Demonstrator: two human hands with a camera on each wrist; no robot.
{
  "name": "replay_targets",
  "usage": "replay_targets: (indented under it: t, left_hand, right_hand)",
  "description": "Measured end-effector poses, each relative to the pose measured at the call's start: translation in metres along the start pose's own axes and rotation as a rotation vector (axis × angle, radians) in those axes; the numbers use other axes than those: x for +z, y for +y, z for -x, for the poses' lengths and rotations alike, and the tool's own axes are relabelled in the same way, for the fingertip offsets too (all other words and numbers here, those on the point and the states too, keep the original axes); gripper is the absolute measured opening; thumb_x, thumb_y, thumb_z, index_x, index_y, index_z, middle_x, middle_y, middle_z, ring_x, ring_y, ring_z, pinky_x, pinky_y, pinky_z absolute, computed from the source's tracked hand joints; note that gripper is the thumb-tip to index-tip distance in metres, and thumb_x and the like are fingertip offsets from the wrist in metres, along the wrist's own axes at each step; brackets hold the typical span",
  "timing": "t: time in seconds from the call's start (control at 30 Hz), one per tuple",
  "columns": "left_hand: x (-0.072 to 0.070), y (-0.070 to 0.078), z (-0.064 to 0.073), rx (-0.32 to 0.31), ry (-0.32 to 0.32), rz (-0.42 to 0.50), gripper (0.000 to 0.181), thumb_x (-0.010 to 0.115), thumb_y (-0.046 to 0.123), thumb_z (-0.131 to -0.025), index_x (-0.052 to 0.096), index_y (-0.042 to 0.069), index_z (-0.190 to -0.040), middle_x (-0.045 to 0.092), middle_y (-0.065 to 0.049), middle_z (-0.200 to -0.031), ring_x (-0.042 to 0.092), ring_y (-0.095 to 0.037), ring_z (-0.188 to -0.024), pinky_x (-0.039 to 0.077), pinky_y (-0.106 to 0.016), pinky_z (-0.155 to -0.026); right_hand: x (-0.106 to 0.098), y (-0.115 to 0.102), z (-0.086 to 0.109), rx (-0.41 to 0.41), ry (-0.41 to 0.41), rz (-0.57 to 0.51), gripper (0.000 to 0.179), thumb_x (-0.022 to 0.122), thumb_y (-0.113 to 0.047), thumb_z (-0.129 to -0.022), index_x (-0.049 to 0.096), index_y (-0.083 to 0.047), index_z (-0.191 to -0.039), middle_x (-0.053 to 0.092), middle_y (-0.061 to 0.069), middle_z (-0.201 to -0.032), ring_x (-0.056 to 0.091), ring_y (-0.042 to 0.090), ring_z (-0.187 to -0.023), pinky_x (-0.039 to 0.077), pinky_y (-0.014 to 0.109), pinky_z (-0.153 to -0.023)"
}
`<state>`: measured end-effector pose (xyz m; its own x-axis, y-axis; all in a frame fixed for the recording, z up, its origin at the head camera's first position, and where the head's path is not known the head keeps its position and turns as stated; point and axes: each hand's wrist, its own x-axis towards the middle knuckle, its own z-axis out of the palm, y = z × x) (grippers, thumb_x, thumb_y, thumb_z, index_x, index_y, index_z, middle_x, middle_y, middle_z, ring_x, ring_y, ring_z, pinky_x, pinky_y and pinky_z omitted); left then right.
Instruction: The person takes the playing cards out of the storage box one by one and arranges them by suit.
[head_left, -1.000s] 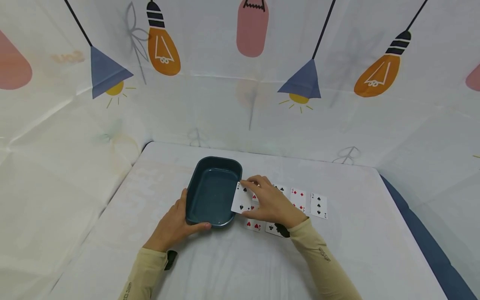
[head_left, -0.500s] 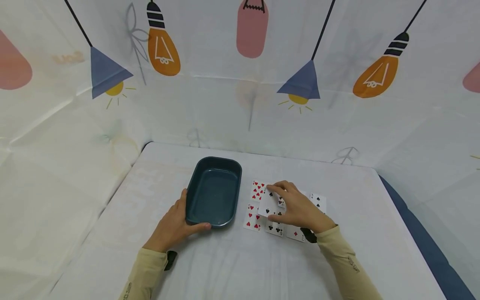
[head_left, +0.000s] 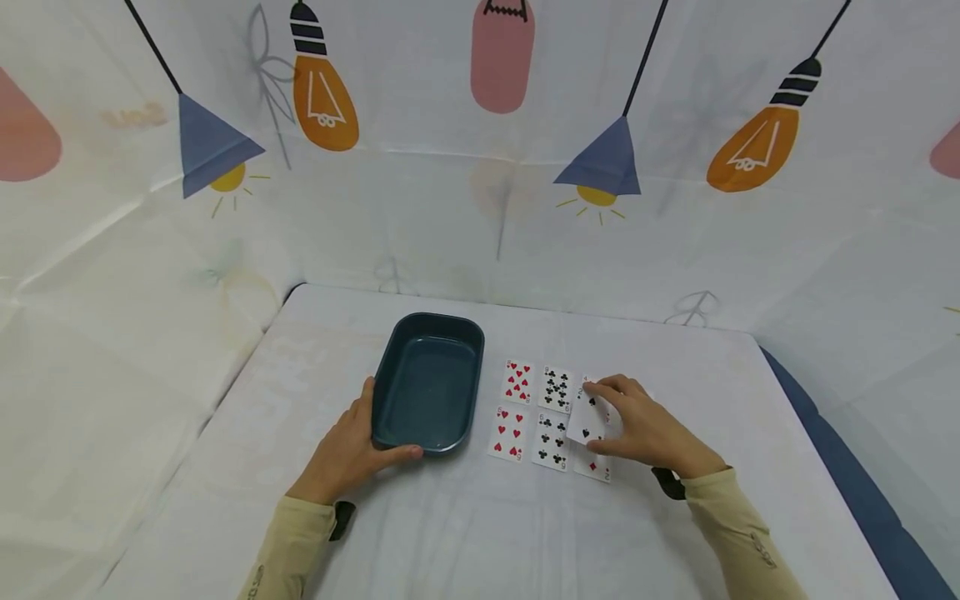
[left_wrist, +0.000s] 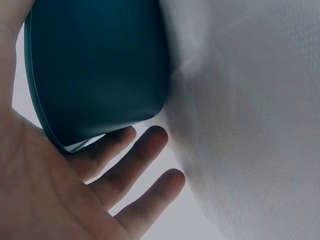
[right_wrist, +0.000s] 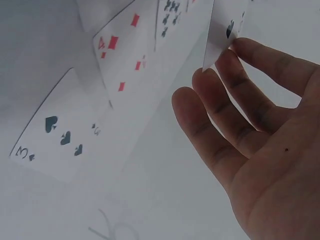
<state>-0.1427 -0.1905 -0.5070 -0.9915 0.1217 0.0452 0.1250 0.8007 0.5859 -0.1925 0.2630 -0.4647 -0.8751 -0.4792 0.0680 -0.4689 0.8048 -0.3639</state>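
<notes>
My right hand (head_left: 637, 425) pinches a two of spades playing card (head_left: 587, 419) between thumb and fingertips, tilted over the right part of a card layout. Under it, a diamond card (head_left: 593, 465) is partly covered. In the right wrist view, a four of diamonds (right_wrist: 126, 52) and a three of spades (right_wrist: 62, 135) lie beside that hand. My left hand (head_left: 352, 446) rests against the near left corner of a dark teal tray (head_left: 381, 392), thumb along its near side. The left wrist view shows three fairly straight fingers beside its outer wall.
Two heart cards (head_left: 508, 433) and two club cards (head_left: 551, 442) lie face up in two rows right of the tray. A white cloth (head_left: 465, 533) covers the table. Behind it hangs a white sheet (head_left: 420, 217) printed with lamps and bulbs.
My right hand has carried the two of spades rightward from the tray's right rim, across the heart and club cards, to the diamond cards. My left hand and the tray have stayed put.
</notes>
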Motion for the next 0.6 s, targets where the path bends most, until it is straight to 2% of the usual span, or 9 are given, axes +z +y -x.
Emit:
replay_targets:
  t: [0.6]
  left_hand:
    - [0.000, 0.000, 0.001, -0.004, -0.009, 0.020, 0.138, 0.074, 0.077, -0.072, -0.003, 0.004, -0.162, 0.032, -0.030, -0.156, 0.038, -0.047, -0.140, 0.038, -0.062, -0.106]
  right_hand:
    - [-0.002, 0.025, 0.034, 0.062, -0.010, 0.057, 0.083, 0.094, -0.031, -0.069, 0.058, -0.007, -0.140, 0.053, 0.017, -0.130, 0.051, 0.034, -0.120, 0.051, 0.053, -0.095]
